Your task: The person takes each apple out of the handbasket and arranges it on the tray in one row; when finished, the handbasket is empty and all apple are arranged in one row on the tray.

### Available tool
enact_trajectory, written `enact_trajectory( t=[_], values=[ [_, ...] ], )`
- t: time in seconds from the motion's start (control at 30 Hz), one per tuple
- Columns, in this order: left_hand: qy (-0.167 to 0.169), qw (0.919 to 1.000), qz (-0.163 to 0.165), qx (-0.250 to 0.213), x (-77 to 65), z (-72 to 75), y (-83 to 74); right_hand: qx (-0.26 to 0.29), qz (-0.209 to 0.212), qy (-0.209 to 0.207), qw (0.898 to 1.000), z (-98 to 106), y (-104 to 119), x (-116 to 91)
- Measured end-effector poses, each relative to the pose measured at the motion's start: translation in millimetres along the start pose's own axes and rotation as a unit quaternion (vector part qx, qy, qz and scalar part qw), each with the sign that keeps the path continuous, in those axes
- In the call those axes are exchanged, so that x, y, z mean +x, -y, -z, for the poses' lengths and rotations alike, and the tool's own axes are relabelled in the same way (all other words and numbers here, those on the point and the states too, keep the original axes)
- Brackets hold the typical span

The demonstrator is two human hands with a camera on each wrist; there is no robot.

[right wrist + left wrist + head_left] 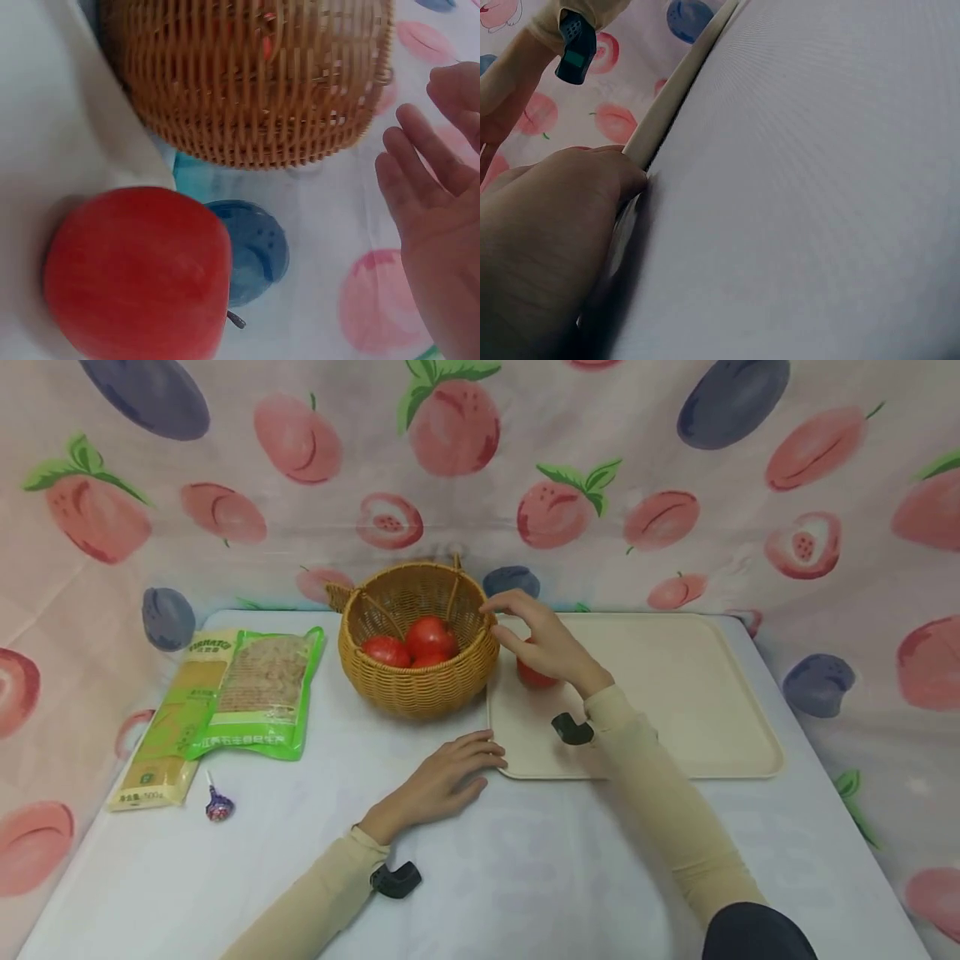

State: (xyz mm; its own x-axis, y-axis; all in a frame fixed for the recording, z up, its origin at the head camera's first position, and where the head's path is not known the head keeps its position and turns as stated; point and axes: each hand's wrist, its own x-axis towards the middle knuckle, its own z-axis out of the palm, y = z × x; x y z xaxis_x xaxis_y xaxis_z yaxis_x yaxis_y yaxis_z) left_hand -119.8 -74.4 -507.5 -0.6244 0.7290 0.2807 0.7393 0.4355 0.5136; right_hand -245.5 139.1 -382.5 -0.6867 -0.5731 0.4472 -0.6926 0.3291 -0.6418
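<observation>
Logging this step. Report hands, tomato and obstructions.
Left hand flat on table, fingertips at tray edge. Right hand open above tomato on tray. Basket close alongside.

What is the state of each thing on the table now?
Woven wicker basket: upright, holds three red tomatoes.
Red tomato on the cream plastic tray: resting, not gripped.
Cream plastic tray: flat on the table.
Right hand: open above that tomato.
Left hand: open, fingertips at the tray's edge.
Green noodle packet: sealed, lying flat.
</observation>
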Motion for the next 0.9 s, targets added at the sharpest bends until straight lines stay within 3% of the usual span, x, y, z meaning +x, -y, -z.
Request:
enact_trajectory(
  t=[0.43,0.7,0.9],
  values=[
    [0.002,0.9999,-0.009,0.014,-0.2,-1.8,-0.9,-0.054,0.004,0.086,0.995,-1.4,-3.1,29.9],
    [0.006,0.9998,0.001,0.018,-1.2,-0.4,0.4,-0.104,-0.025,0.181,0.978,-10.4,-0.8,55.4],
    [0.004,0.9998,-0.002,0.017,-1.8,-0.1,0.8,-0.116,-0.025,0.209,0.971,-15.8,-2.6,66.4]
  ],
)
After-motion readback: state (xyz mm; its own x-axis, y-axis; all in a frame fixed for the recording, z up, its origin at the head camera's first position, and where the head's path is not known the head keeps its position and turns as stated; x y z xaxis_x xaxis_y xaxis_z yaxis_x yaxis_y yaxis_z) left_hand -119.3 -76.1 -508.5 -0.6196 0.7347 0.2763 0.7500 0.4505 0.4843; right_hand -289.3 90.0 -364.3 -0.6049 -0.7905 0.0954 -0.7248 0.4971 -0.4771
